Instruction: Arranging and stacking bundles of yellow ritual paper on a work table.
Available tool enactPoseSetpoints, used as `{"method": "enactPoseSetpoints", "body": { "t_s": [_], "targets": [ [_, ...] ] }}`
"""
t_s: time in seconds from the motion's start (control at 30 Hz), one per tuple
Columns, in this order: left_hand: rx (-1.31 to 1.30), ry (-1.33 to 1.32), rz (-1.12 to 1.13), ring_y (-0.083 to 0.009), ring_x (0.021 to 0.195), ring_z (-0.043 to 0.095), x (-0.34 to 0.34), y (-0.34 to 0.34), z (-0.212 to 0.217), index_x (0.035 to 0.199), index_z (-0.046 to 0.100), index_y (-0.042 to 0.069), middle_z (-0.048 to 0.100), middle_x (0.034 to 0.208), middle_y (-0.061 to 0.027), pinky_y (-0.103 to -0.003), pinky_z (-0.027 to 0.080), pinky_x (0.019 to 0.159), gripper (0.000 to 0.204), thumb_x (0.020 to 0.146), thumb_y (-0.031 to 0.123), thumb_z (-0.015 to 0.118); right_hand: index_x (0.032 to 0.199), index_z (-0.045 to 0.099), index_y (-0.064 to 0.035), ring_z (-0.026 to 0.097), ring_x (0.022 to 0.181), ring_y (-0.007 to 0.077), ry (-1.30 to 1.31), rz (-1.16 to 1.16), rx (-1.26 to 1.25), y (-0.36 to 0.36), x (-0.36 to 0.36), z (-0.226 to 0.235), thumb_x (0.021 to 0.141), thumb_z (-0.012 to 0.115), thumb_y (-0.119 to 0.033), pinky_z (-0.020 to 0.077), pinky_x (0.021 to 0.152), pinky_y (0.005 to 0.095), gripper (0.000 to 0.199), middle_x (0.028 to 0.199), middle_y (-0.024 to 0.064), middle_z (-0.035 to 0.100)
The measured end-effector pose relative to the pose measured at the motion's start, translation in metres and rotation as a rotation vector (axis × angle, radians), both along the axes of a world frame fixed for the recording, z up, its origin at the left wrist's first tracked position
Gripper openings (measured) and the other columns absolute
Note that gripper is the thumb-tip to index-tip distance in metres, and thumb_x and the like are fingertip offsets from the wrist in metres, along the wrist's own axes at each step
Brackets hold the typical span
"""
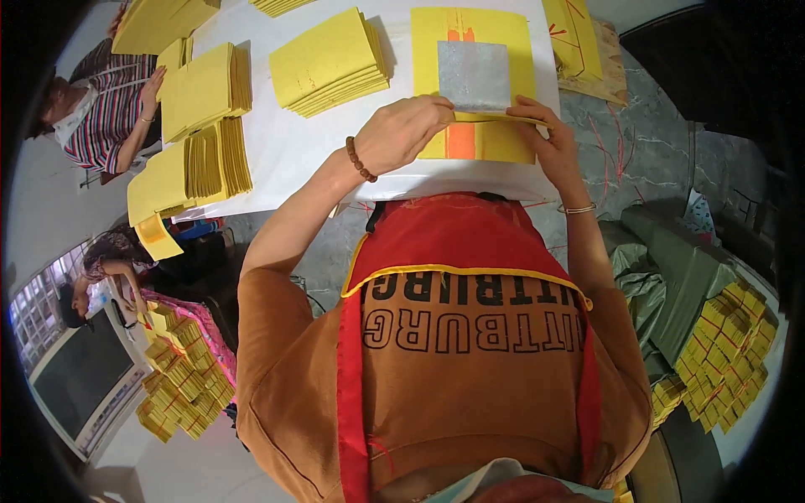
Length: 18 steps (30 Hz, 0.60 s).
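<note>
A yellow paper sheet with a silver square (474, 75) and orange marks lies in front of me at the table's near right side. My left hand (407, 134) pinches the sheet's raised edge beside the lower left corner of the square. On the other side, my right hand (549, 142) grips the same edge between thumb and fingers. This narrow lifted yellow edge (495, 120) runs between both hands. Below it shows more yellow paper (503, 144) with an orange stripe. Whether the lifted edge is one layer or several, I cannot tell.
On the white table (310, 159), a fanned yellow stack (331, 63) sits left of the sheet, with more stacks (197, 92) farther left. A person (101, 126) works at the left edge; another (113, 260) is below. Tied yellow bundles (725, 356) stand at the lower right.
</note>
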<state>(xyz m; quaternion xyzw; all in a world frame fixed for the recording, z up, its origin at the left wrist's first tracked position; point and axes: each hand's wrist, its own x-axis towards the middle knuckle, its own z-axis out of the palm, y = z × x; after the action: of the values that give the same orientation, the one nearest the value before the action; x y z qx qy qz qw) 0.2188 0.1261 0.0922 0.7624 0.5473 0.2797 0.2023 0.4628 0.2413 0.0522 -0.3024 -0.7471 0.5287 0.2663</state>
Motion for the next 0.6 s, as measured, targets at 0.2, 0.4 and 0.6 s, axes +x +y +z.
{"method": "enactPoseSetpoints", "body": {
  "t_s": [0.2,0.4,0.6],
  "targets": [
    [0.006,-0.064,0.123,-0.0326,0.102,0.052,-0.008,-0.004,0.001,0.127,0.044,0.007,0.053,0.116,-0.0158,-0.04,0.042,0.087,0.056,0.076,0.014,0.068,0.105,0.063,-0.0045,0.052,0.113,0.0188,0.054,-0.001,-0.197,0.007,0.002,-0.005,0.082,0.059,-0.004,0.0384,0.095,0.0288,0.023,0.113,0.0104,0.06],
    [0.165,0.242,0.219,-0.0263,0.096,0.049,-0.009,0.004,-0.036,0.12,0.055,0.017,0.052,0.117,-0.0098,-0.036,0.038,0.077,0.054,0.07,-0.004,0.052,0.114,0.058,-0.008,0.046,0.12,0.0256,0.051,-0.019,0.124,0.003,-0.005,-0.006,0.075,0.065,-0.009,0.0334,0.1,0.036,0.04,0.121,0.0094,0.055],
    [0.197,0.359,0.216,-0.025,0.087,0.05,-0.009,0.005,-0.017,0.118,0.058,0.018,0.056,0.115,-0.006,-0.037,0.038,0.074,0.054,0.069,-0.003,0.048,0.116,0.058,-0.014,0.04,0.125,0.0288,-0.075,-0.111,0.575,0.013,-0.011,0.006,0.073,0.067,-0.02,0.0213,0.105,0.0408,0.045,0.125,0.0067,0.052]
  ]
}}
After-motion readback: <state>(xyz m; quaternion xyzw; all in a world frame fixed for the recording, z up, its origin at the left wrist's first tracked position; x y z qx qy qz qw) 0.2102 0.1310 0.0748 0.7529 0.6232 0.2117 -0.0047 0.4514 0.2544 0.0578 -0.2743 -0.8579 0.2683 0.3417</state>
